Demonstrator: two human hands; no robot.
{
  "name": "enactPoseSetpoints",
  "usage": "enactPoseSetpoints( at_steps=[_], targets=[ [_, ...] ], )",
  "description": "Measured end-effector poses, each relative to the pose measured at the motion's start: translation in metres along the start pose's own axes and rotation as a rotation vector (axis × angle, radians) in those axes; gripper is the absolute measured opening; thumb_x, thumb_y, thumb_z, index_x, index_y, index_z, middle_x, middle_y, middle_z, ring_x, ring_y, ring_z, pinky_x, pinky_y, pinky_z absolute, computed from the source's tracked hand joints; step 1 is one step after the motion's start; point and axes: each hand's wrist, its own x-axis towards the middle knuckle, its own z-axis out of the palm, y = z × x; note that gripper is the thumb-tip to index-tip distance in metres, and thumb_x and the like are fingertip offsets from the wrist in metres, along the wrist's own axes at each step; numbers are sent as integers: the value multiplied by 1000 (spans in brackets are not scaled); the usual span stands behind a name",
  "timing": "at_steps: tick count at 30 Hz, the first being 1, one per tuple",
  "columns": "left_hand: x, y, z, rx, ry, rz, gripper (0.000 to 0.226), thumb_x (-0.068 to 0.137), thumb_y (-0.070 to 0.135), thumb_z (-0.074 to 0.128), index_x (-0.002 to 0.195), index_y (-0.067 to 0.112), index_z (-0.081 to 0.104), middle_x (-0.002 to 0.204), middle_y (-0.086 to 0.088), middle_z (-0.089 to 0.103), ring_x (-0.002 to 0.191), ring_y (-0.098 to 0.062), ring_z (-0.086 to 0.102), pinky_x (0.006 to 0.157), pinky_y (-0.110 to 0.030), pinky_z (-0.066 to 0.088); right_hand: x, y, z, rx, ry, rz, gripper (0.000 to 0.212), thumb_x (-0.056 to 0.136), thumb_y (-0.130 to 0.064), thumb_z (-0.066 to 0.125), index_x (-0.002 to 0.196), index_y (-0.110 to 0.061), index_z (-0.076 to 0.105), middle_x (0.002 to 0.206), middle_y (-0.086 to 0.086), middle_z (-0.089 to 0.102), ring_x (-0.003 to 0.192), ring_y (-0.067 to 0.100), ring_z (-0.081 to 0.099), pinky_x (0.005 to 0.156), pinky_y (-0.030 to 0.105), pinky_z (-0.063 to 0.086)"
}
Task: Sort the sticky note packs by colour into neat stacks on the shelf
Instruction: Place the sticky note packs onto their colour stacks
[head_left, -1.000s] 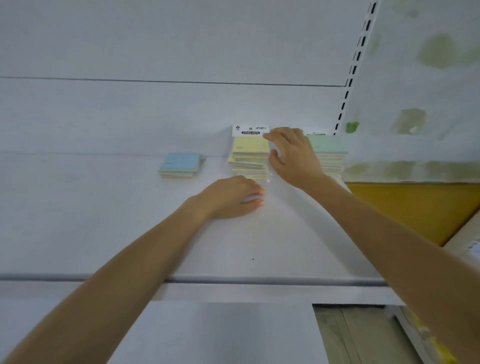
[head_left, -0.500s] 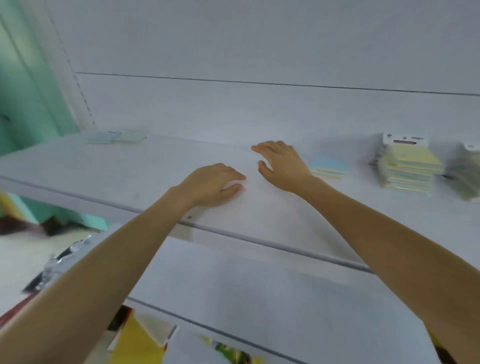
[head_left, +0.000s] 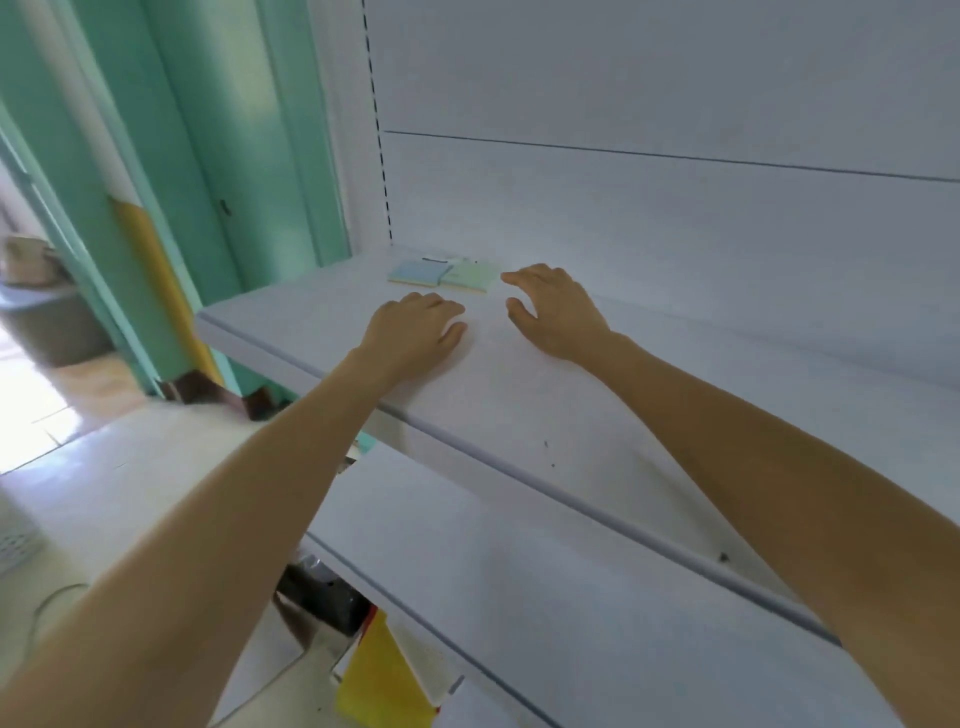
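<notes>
Two sticky note packs lie side by side at the far left end of the white shelf (head_left: 571, 415): a blue pack (head_left: 415, 272) on the left and a green pack (head_left: 470, 276) touching it on the right. My right hand (head_left: 556, 312) hovers over the shelf with fingers spread, its fingertips just right of the green pack, holding nothing. My left hand (head_left: 415, 332) rests palm down on the shelf in front of the packs, fingers loosely curled, holding nothing. The taller stacks are out of view to the right.
The shelf's back panel and a slotted upright (head_left: 382, 156) rise behind the packs. A lower shelf (head_left: 519, 571) juts out below. A teal door frame (head_left: 208, 156) stands left, and a yellow item (head_left: 379, 680) sits near the floor.
The view and both hands have swung left along the shelf, away from the yellow and green stacks. The right hand now reaches the two packs at the left end.
</notes>
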Motion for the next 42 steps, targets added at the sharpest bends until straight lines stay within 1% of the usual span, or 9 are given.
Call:
enactPoseSetpoints(
  at_steps=[10, 17, 23, 26, 29, 32, 35, 38, 42],
  targets=[
    [86, -129, 15, 14, 75, -90, 41, 97, 33, 35, 134, 18, 44, 137, -9, 50, 125, -28, 46, 98, -41, 40, 147, 7, 56, 120, 13, 101, 42, 96, -30, 38, 135, -16, 43, 142, 13, 42, 132, 30, 34, 110, 38, 29],
    [147, -152, 48, -193, -228, -214, 57, 92, 58, 27, 142, 32, 27, 144, -15, 40, 135, -32, 33, 109, -45, 30, 168, 6, 88, 8, -151, 350, 54, 86, -61, 40, 133, -34, 44, 136, 12, 36, 127, 32, 33, 106, 40, 29],
    [179, -148, 69, -370, -227, -115, 61, 89, 48, 47, 142, 25, 28, 139, -17, 45, 128, -35, 40, 106, -44, 36, 167, 5, 93, 169, -120, 427, 40, 87, -41, 53, 125, -29, 55, 135, 12, 46, 127, 30, 39, 107, 38, 31],
    [182, -147, 74, -538, -80, -124, 58, 85, 40, 57, 136, 22, 36, 134, -16, 49, 123, -34, 45, 102, -40, 39, 166, 4, 88, 372, -8, 559, 41, 80, -25, 66, 121, -22, 59, 134, 15, 47, 124, 28, 45, 103, 32, 38],
    [179, -146, 71, -739, 64, -100, 57, 81, 24, 65, 132, 18, 43, 132, -13, 50, 117, -27, 50, 96, -31, 39, 163, 5, 77, 536, -25, 695, 51, 75, -10, 72, 123, -15, 56, 124, 12, 47, 114, 25, 47, 87, 25, 42],
    [177, -144, 69, -831, 93, -109, 54, 79, 10, 62, 130, 16, 45, 133, -14, 46, 113, -26, 52, 86, -22, 38, 149, -3, 73, 621, 8, 756, 53, 74, -5, 72, 124, -8, 54, 109, 9, 46, 96, 20, 45, 63, 20, 39],
    [175, -140, 68, -982, 30, -134, 50, 81, 3, 50, 129, 16, 47, 132, -15, 48, 115, -28, 52, 85, -20, 39, 135, -8, 81, 562, 184, 782, 57, 73, -17, 75, 126, -17, 51, 130, 12, 44, 111, 25, 50, 87, 28, 44],
    [171, -138, 64, -1136, 13, -170, 45, 82, 1, 40, 123, 15, 52, 127, -19, 54, 110, -31, 55, 94, -32, 45, 126, -14, 75, 523, 250, 746, 54, 76, -14, 72, 126, -16, 51, 134, 12, 41, 118, 27, 49, 86, 25, 41],
    [167, -134, 62, -1290, 14, -227, 45, 83, -4, 38, 123, 9, 53, 92, -7, 55, 72, -15, 52, 61, -21, 46, 105, -19, 53, 581, 300, 785, 44, 80, -2, 64, 122, -12, 57, 131, 9, 49, 120, 26, 50, 88, 25, 43]
  ],
)
